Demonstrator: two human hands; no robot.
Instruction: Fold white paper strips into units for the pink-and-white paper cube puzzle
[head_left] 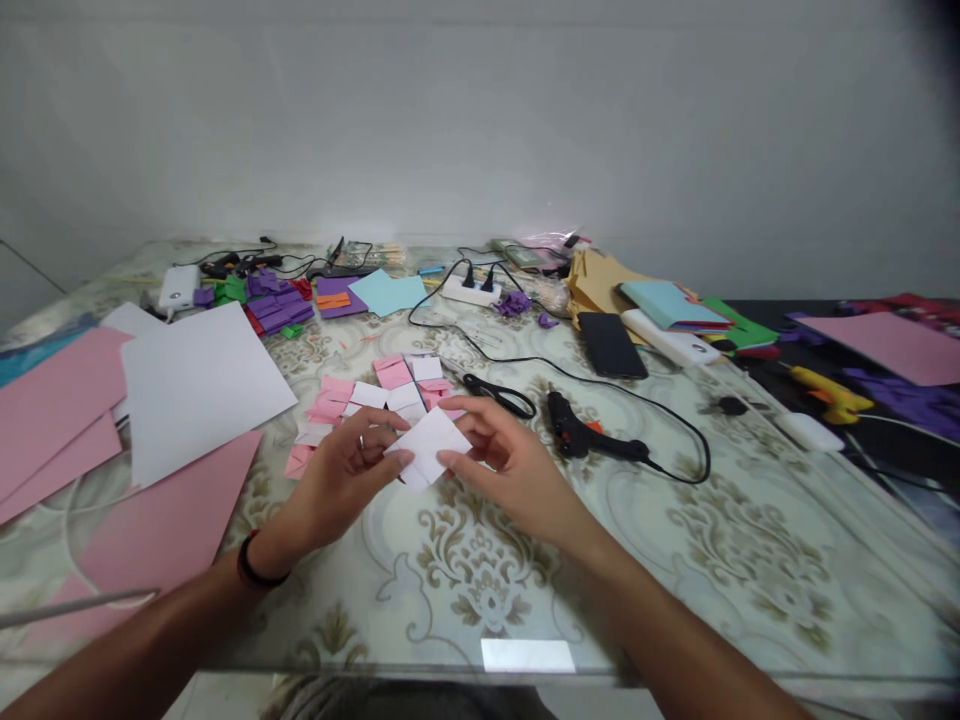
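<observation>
Above the near part of the patterned table (637,590), we hold a small white paper square (430,445) between our two hands, turned so that one corner points toward us. Our left hand (341,462) pinches its left side between thumb and fingers, and our right hand (501,452) grips the right side the same way. A faint line runs near the left thumb, though we cannot tell how many folds the piece has. Just beyond our hands lies a cluster of folded pink and white pieces (330,400), partly hidden by the left hand; these look finished, so we judge a good share of the folding done and the square in our grip only partway. To our left, a large white sheet (202,380) and pink sheets (64,400) lie flat and look unused, so plenty of paper remains. Black-handled scissors (501,393) rest near the cluster, and a black glue gun (592,438) lies to the right, both out of our grasp.
</observation>
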